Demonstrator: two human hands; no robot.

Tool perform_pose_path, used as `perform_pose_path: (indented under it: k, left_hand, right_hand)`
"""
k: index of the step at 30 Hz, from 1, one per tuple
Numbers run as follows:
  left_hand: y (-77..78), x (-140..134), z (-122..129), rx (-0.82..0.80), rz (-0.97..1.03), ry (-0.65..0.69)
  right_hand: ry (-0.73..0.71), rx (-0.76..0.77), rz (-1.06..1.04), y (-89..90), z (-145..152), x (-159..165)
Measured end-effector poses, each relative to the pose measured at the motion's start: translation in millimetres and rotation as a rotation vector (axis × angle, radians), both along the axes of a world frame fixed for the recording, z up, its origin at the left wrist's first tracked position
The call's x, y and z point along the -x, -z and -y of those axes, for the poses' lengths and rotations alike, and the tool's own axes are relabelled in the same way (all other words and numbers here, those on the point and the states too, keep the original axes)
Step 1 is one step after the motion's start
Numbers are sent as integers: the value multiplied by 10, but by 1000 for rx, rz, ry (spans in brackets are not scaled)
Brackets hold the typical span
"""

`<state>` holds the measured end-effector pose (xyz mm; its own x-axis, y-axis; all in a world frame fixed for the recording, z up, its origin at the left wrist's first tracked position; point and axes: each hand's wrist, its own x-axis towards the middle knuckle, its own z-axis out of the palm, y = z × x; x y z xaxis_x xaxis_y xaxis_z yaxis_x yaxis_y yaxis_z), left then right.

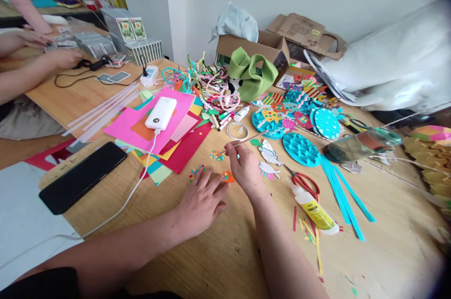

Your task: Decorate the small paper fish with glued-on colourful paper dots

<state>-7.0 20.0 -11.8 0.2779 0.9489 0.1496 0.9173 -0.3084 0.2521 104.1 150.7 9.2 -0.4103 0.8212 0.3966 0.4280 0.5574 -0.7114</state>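
Observation:
My right hand (pixel 244 167) pinches a thin stick (pixel 254 137), whose lower tip points left over small colourful paper bits (pixel 217 153) on the table. My left hand (pixel 202 200) lies flat, palm down, fingers spread. Its fingertips are beside small coloured paper dots (pixel 196 172) and close to an orange paper fish (pixel 228 177); I cannot tell whether they touch the fish. Right of my right hand are silvery paper fish (pixel 268 153), red-handled scissors (pixel 306 182) and a glue bottle (pixel 316 212) with a yellow label, lying on its side.
Coloured paper sheets (pixel 190 144) with a white power bank (pixel 161 113) lie left; its cable runs past a black phone (pixel 82 177). Blue discs (pixel 301 149), blue strips (pixel 343 191) and a glass jar (pixel 362 145) sit right. A cardboard box (pixel 275 52) stands behind. Another person's hands (pixel 63 58) work far left.

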Motion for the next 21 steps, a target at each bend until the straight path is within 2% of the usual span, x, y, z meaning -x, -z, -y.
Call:
perform_pose_path:
  k: [5, 14, 21]
  left_hand:
    - [10, 2, 0, -1, -7, 2]
    - [-27, -4, -11, 2, -3, -2]
    - [25, 17, -2, -35, -5, 18]
  right_hand:
    - [-60, -8, 0, 11, 49, 39]
    - [-64, -6, 30, 62, 68, 64]
    - [28, 72, -94, -94, 59, -59]
